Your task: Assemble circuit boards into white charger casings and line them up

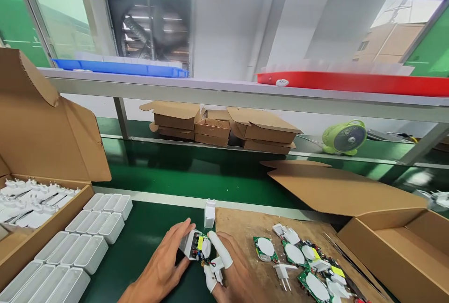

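Circuit board (202, 247) at the mouth of a white housing (186, 246), between both hands, over the green bench (150, 223).

Left hand (159, 263): thumb and fingers clamped on the housing, open end facing right; can't tell from here how deep the board sits. Right hand (236, 265): thumb and finger in white finger cots (220, 250), closed on a white plug piece (217, 264) just beside the board; wires show between the two. One white charger (209, 215) upright just beyond the hands. To the right, wooden board (242, 228) with loose circuit boards (294, 254) and a pronged plug (282, 272), near an open carton (403, 247). Left side: rows of white casings (91, 252) beside a carton of white parts (33, 205).
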A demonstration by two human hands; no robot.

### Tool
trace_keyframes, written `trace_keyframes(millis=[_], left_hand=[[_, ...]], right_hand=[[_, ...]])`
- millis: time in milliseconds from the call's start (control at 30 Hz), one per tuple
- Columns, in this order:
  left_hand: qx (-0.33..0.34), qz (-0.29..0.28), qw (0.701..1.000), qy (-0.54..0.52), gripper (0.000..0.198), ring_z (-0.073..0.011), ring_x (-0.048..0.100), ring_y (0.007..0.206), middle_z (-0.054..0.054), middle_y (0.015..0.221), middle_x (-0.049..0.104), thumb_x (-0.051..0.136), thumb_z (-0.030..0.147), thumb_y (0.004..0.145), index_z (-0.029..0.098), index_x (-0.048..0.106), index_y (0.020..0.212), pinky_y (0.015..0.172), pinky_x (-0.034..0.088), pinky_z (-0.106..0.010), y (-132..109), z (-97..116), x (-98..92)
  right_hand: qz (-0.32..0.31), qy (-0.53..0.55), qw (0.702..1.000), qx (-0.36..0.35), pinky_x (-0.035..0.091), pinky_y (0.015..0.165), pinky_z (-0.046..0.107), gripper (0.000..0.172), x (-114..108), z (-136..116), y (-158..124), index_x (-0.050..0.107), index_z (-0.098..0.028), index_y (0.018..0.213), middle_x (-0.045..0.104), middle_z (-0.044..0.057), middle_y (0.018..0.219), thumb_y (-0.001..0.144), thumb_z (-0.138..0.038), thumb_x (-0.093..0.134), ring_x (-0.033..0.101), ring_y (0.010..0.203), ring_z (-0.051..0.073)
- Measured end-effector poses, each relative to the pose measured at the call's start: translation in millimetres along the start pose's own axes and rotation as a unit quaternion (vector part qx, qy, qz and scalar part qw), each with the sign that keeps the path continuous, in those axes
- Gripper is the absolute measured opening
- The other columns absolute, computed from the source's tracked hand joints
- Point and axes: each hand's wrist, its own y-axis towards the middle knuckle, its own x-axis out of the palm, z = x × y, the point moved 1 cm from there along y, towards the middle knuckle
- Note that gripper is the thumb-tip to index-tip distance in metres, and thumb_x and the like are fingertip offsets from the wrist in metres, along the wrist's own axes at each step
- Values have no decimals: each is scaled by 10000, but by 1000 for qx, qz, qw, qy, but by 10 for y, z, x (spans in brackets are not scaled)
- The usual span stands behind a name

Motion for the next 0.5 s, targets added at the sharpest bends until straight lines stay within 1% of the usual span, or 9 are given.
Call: trace_keyframes(millis=[167,300,400,500], left_hand=[[5,-18,1000,11,788,-304,577,1476,-128,1573,613,542,168,1047,360,171,1715,1194,543,-552,-30,-18,12],[-12,-44,999,20,835,-317,537,1501,-128,1607,571,543,119,1023,363,149,1717,1212,513,-599,-50,-15,10],[-2,-38,999,18,823,-314,556,1482,-129,1588,588,534,135,1036,361,137,1721,1195,534,-585,-39,14,-13],[6,-23,999,21,782,-309,595,1445,-125,1556,622,548,189,1055,360,167,1717,1162,571,-549,-20,37,-34]], right_hand=[[-4,29,1000,4,598,1103,475,847,172,70,-85,344,-167,1597,640,186,1433,776,-66,525,634,1335,321],[-10,45,999,11,588,1110,484,863,222,86,-99,338,-186,1610,628,176,1438,777,-52,518,617,1341,321],[1,60,998,21,595,1092,484,847,248,93,-104,340,-203,1605,625,171,1425,791,-52,521,625,1313,316],[9,70,997,13,594,1087,498,860,280,102,-119,320,-206,1615,618,174,1425,791,-48,508,618,1314,316]])
